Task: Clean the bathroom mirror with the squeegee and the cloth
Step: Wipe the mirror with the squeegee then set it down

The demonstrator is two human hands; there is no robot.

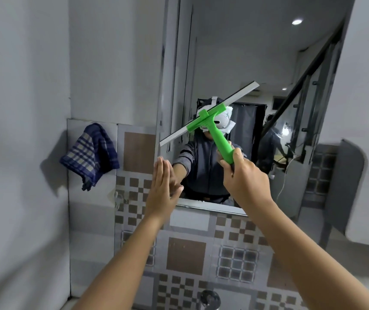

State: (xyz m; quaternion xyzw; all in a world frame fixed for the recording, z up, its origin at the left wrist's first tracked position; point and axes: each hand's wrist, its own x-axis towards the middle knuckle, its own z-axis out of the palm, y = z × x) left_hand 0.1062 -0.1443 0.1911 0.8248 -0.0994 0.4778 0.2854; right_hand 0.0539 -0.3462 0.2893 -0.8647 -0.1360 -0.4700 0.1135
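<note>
My left hand is flat, fingers together, against the mirror near its lower left corner. Right hand is wrapped around the green squeegee, blade tilted across the glass. Cloth hangs on the wall off left.

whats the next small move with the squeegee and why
Probably level the blade and draw it down the glass. The right hand grips the green squeegee by its handle, its blade tilted across the mirror. The left hand lies flat at the mirror's lower left edge, and the cloth hangs unused on the wall.
</note>
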